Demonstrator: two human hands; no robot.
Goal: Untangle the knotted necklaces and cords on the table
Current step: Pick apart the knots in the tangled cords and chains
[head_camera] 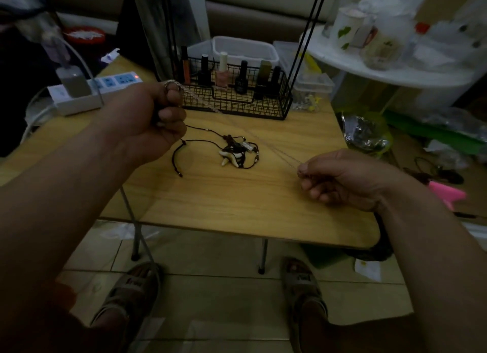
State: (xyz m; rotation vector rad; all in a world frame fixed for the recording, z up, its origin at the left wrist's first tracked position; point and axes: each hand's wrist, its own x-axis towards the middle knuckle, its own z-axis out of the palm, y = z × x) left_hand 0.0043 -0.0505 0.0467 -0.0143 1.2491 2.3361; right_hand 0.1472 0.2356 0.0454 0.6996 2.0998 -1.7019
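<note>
A thin silver chain point(253, 135) stretches taut above the wooden table point(237, 199), from upper left to lower right. My left hand point(155, 118) is raised over the table's left side, fingers curled round the chain's thicker silver end and a dark cord. My right hand point(340, 178) hovers over the right side and pinches the chain's other end between thumb and forefinger. Between the hands, a tangle of dark cords point(232, 152) with white tooth-shaped pendants lies on the table; one cord runs from it up to my left hand.
A black wire basket point(237, 107) of nail polish bottles stands at the table's back. A white power strip point(87, 94) with a plugged charger lies at the back left. A clear box sits back right, and a cluttered white shelf point(395, 73) stands beyond the right edge.
</note>
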